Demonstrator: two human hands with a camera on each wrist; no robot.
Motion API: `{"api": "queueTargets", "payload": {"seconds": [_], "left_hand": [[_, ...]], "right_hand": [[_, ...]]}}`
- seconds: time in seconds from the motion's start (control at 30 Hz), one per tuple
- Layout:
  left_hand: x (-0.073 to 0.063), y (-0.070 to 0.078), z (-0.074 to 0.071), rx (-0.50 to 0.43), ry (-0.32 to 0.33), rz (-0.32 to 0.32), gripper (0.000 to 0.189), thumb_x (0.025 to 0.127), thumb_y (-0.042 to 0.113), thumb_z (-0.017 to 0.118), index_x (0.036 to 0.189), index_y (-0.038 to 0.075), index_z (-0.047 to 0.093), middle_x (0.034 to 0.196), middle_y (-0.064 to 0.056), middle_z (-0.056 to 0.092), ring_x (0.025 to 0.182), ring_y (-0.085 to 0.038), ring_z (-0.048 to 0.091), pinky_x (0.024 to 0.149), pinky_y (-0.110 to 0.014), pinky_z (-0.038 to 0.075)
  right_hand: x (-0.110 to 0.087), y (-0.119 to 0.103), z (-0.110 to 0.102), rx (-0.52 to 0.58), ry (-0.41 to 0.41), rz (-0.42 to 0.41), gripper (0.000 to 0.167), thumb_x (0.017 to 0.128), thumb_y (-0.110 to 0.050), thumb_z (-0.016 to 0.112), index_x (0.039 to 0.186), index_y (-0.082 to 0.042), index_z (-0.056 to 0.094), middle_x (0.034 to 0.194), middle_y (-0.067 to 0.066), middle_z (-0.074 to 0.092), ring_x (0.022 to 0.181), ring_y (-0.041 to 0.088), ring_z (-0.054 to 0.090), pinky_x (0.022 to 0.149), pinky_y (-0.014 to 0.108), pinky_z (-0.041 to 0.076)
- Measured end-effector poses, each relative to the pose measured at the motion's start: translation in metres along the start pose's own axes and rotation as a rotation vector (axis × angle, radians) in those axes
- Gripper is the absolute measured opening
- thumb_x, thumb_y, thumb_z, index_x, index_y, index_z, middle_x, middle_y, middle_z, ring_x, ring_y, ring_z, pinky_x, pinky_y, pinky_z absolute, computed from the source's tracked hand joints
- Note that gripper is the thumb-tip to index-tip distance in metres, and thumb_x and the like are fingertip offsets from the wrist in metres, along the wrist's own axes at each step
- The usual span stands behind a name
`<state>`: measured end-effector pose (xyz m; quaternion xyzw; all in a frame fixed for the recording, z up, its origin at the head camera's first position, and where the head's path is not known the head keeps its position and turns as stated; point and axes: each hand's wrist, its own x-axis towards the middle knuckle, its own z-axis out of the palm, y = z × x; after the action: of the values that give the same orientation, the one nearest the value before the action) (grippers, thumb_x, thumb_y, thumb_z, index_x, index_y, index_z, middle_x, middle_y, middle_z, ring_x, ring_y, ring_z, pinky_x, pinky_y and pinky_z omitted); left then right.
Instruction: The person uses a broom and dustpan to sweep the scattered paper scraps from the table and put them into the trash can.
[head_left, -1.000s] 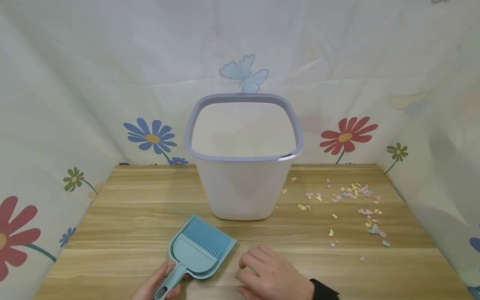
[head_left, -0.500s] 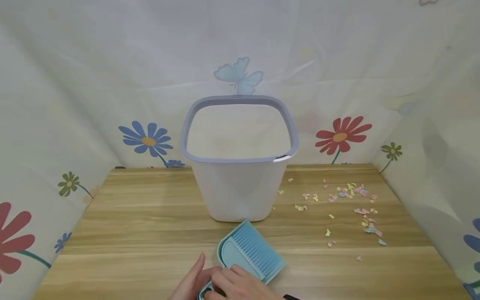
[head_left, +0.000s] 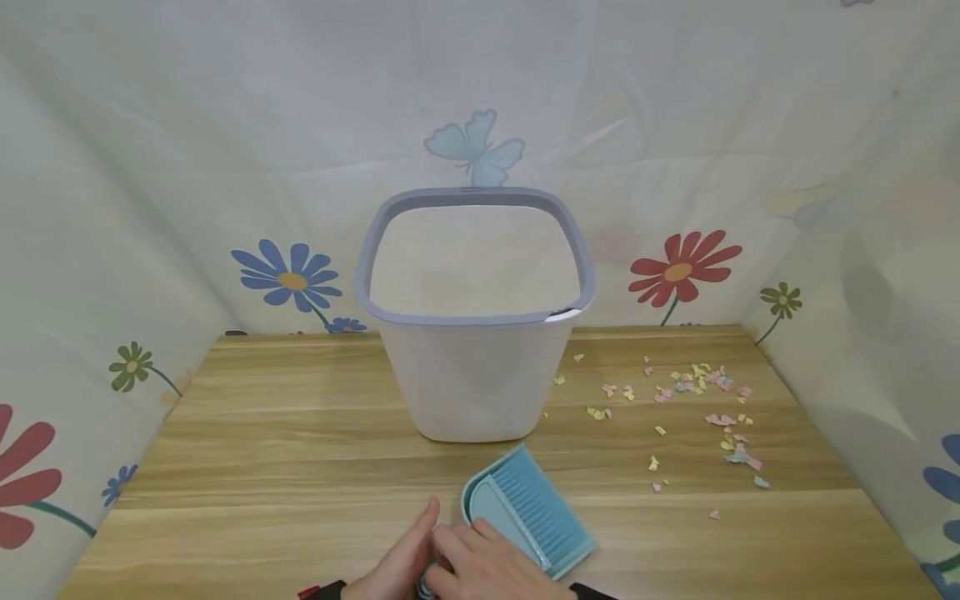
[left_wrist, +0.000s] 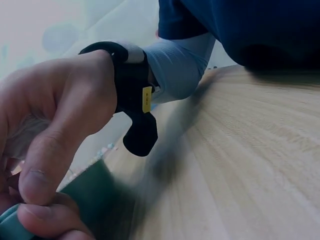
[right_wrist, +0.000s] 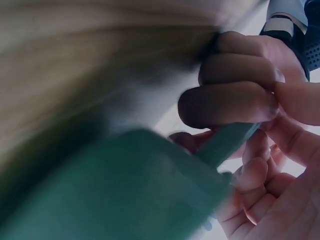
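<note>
A light-blue dustpan point(head_left: 583, 553) with a matching hand brush point(head_left: 536, 508) nested in it is held low over the near part of the table, tilted, bristles toward the right. My left hand point(head_left: 397, 558) grips the handle end, thumb pointing up. Over the handles, the right hand point(head_left: 495, 571) curls its fingers from the other side, right by the left fingers. The right wrist view shows the underside of the dustpan point(right_wrist: 135, 185) and the left fingers point(right_wrist: 225, 102) wrapped at its handle. Both hands hide most of the two handles.
A white bin point(head_left: 476, 379) with a grey-blue rim stands at the middle back of the table. Pink, yellow and blue paper scraps point(head_left: 722, 420) lie scattered over the right side. A flower-print curtain point(head_left: 300, 125) encloses the back and sides.
The dustpan and brush have moved right, from left of centre to the front of the bin. My right hand has come from beside them onto the handles, next to the left hand.
</note>
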<state>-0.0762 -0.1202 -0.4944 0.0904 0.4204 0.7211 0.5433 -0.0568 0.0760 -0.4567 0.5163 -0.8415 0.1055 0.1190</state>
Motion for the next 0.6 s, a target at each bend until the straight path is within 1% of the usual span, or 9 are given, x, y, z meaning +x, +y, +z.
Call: {"api": "queueTargets", "payload": {"seconds": [0.1,0.17,0.23,0.33,0.37,0.43,0.5,0.57,0.6], "left_hand": [[0.001,0.005,0.007,0.045,0.022,0.0,0.086,0.099,0.079,0.004,0.125,0.019,0.059,0.112,0.006,0.062,0.105,-0.005,0.063,0.094,-0.023,0.052],[0.001,0.006,0.008,0.058,0.031,-0.007,0.084,0.099,0.08,0.005,0.12,0.021,0.061,0.108,0.007,0.064,0.103,-0.004,0.063,0.092,-0.023,0.053],[0.0,0.006,0.007,0.063,0.039,-0.011,0.087,0.099,0.081,0.006,0.126,0.018,0.058,0.111,0.005,0.064,0.106,-0.006,0.063,0.094,-0.024,0.052],[-0.001,0.007,0.005,0.078,0.035,-0.019,0.094,0.099,0.079,0.003,0.142,0.009,0.049,0.119,0.003,0.062,0.113,-0.008,0.06,0.099,-0.027,0.05],[-0.002,0.008,0.004,0.081,0.026,-0.016,0.096,0.1,0.078,0.001,0.147,0.006,0.044,0.123,0.002,0.061,0.115,-0.009,0.059,0.1,-0.028,0.049],[-0.001,0.01,0.003,0.088,0.001,-0.016,0.096,0.101,0.075,-0.001,0.153,0.004,0.039,0.123,0.002,0.06,0.114,-0.008,0.058,0.099,-0.026,0.048],[0.0,0.011,0.003,0.099,-0.026,-0.011,0.089,0.104,0.07,-0.001,0.153,0.008,0.04,0.115,0.005,0.06,0.102,-0.004,0.058,0.09,-0.022,0.048],[-0.001,0.013,0.003,0.124,-0.025,0.005,0.076,0.108,0.065,0.006,0.141,0.013,0.051,0.1,0.008,0.059,0.085,-0.002,0.055,0.077,-0.018,0.046],[-0.001,0.013,0.004,0.152,-0.013,0.013,0.068,0.11,0.061,0.009,0.133,0.016,0.055,0.092,0.009,0.058,0.076,-0.002,0.052,0.07,-0.017,0.043]], "right_hand": [[0.002,0.001,-0.001,0.009,-0.021,0.0,0.017,0.099,-0.04,0.064,0.088,-0.027,0.06,0.092,-0.013,0.037,0.076,-0.001,0.028,0.071,0.013,0.019],[0.003,0.001,-0.001,0.04,-0.004,0.002,0.016,0.098,-0.038,0.066,0.088,-0.026,0.061,0.092,-0.013,0.038,0.075,-0.001,0.028,0.07,0.012,0.019],[0.004,0.003,-0.002,0.082,0.02,0.005,0.014,0.096,-0.035,0.069,0.089,-0.026,0.062,0.093,-0.012,0.04,0.076,-0.002,0.029,0.071,0.011,0.018],[0.004,0.006,-0.007,0.129,0.072,-0.002,0.01,0.094,-0.029,0.071,0.092,-0.024,0.062,0.095,-0.011,0.044,0.079,-0.001,0.034,0.072,0.01,0.02],[0.004,0.008,-0.011,0.191,0.062,0.023,0.009,0.097,-0.026,0.069,0.094,-0.024,0.062,0.096,-0.012,0.045,0.08,-0.002,0.035,0.073,0.01,0.022],[0.003,0.012,-0.018,0.259,0.083,0.042,0.006,0.099,-0.022,0.066,0.097,-0.022,0.061,0.098,-0.012,0.047,0.083,-0.001,0.039,0.075,0.01,0.026],[0.0,0.016,-0.026,0.302,0.151,0.039,0.005,0.101,-0.017,0.065,0.101,-0.021,0.061,0.101,-0.011,0.051,0.086,0.0,0.043,0.078,0.011,0.032],[-0.004,0.021,-0.035,0.336,0.257,0.026,0.006,0.1,-0.015,0.066,0.102,-0.019,0.062,0.105,-0.01,0.054,0.088,0.001,0.048,0.081,0.012,0.037],[-0.007,0.024,-0.039,0.29,0.331,0.009,0.007,0.098,-0.015,0.069,0.101,-0.019,0.064,0.107,-0.008,0.056,0.09,0.004,0.051,0.083,0.013,0.039]]}}
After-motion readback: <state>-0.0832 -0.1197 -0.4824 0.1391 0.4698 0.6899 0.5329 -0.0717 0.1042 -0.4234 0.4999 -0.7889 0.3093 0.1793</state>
